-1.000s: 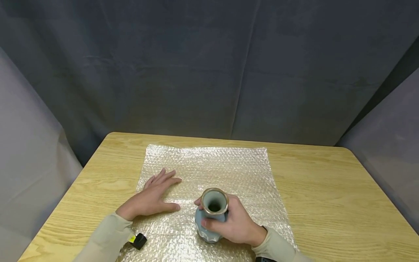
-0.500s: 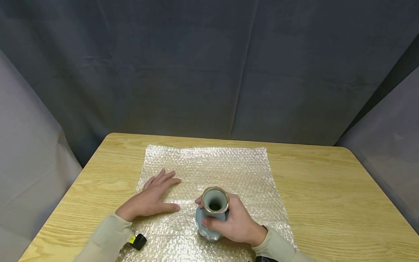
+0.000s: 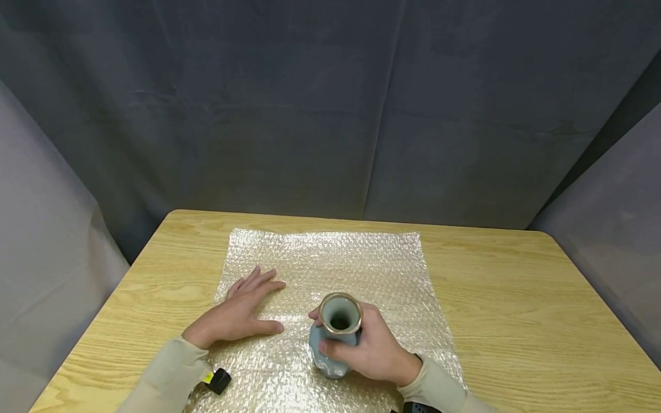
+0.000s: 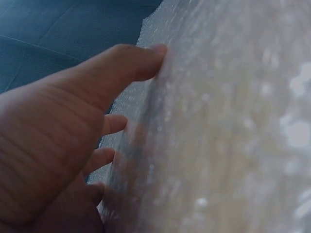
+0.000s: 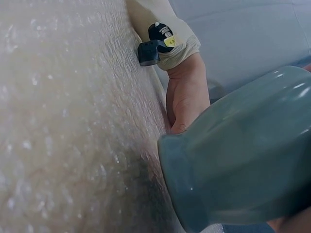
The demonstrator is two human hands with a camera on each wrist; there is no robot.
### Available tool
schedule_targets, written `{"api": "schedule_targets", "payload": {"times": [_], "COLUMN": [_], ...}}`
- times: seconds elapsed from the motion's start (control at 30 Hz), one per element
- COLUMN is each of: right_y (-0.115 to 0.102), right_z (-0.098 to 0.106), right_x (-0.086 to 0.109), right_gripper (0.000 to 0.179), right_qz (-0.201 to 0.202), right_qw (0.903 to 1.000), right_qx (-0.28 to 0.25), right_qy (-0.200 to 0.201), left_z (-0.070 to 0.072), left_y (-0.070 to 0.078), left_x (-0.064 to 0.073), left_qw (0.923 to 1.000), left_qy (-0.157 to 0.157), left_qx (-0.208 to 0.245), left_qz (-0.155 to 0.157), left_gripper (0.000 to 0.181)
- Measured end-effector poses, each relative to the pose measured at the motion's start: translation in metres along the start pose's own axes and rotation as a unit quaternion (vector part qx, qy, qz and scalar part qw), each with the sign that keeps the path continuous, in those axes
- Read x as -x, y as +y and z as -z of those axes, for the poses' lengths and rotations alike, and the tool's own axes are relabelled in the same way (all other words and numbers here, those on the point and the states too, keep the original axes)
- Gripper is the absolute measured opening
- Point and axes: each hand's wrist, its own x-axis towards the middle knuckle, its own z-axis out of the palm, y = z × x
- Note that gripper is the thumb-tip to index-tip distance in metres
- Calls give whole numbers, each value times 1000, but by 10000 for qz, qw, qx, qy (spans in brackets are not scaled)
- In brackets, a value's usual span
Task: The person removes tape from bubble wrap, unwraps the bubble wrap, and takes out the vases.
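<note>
A blue-grey vase (image 3: 333,365) with a gold-edged, flared mouth stands nearly upright over the sheet of bubble wrap (image 3: 330,258). My right hand (image 3: 374,350) grips it round the neck, thumb on the near side; most of the other fingers are hidden behind it. In the right wrist view, the vase's foot (image 5: 182,189) lies right at the bubble wrap, and I cannot tell whether it bears fully on it. Left of the vase, my left hand (image 3: 240,312) rests on the wrap with fingers straight and spread. The left wrist view shows its thumb (image 4: 141,63) touching the sheet.
The bubble wrap lies flat on a wooden table (image 3: 516,310), which extends past it on both sides. A dark curtain (image 3: 289,115) hangs behind the far edge, with pale cloth (image 3: 46,258) at the left. A small black camera (image 3: 219,380) sits at the left wrist.
The vase and my right hand have shifted very slightly away from me and to the right. My left hand has stayed in place.
</note>
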Motion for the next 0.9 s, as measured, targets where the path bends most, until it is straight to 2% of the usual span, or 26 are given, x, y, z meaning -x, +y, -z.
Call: {"api": "schedule_targets", "payload": {"times": [0.9], "right_y": [-2], "right_z": [6], "right_x": [-3], "right_gripper": [27], "right_qz": [-98], "right_qw": [9998], "right_qx": [-107], "right_qy": [99], "left_z": [0], "left_y": [0], "left_x": [-1], "left_qw": [10000], "left_qy": [-4], "left_qx": [-28], "left_qz": [-27], "left_gripper": [82]}}
